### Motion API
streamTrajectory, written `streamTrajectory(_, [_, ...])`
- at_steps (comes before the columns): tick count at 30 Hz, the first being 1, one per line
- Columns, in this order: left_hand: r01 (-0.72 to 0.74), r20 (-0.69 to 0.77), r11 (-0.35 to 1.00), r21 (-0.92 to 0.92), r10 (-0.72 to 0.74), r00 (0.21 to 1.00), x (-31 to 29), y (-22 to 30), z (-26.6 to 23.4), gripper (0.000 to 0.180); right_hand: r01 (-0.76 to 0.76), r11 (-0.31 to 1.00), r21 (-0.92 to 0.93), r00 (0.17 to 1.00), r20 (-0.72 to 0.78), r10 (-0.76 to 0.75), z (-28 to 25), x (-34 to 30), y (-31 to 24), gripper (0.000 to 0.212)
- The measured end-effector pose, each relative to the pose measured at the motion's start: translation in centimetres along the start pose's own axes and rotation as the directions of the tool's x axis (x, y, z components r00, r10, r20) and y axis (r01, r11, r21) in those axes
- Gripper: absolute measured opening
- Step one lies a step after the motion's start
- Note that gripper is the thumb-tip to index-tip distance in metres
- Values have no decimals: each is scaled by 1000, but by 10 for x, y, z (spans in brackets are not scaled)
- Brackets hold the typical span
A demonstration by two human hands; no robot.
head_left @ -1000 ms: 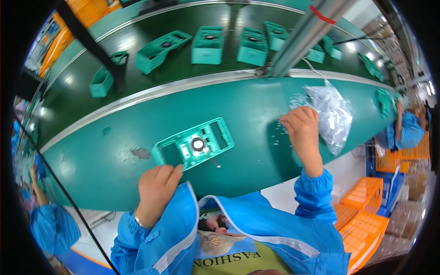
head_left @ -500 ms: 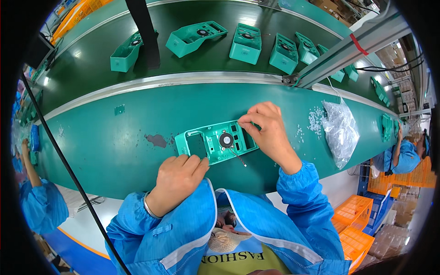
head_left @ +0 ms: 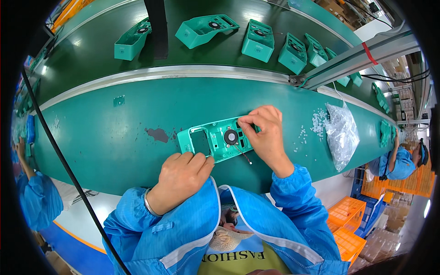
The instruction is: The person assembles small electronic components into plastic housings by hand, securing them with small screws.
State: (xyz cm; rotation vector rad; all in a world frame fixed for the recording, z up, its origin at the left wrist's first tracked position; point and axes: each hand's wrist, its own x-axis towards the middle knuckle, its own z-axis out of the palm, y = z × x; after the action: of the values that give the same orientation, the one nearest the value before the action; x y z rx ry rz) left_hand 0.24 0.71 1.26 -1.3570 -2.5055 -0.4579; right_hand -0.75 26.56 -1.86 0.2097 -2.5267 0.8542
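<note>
A green plastic housing lies open side up on the bench in front of me. A round black fan is seated in it, and a thin cable with a small white plug hangs over the near edge. My left hand is closed on the housing's near wall, left of the fan. My right hand reaches over the right end, thumb and forefinger pinched together at the far side, by the small cutouts. Whatever those fingertips hold, if anything, is hidden.
Small whitish pieces lie beside a clear plastic bag on the right. Beyond a metal rail, a dark green conveyor carries several similar housings. A metal post slants across the back right. Co-workers sit at both sides.
The view has shifted slightly, so the conveyor housings appear farther right. My right fingertips sit a little farther left against the housing. My left hand keeps its hold.
</note>
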Motion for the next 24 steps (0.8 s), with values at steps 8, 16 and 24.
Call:
streamTrajectory(8, [-17,2,1000,4,17,1000,-1,1,1,18,-4,999,-42,999,-48,2,2,0,-10,9])
streamTrajectory(16, [-43,15,999,4,43,999,2,-3,0,20,158,912,-378,988,61,-145,9,2,-30,10])
streamTrajectory(24, [-98,18,994,47,97,995,1,-6,8,19,153,852,-501,985,147,-90,8,-9,-49,14])
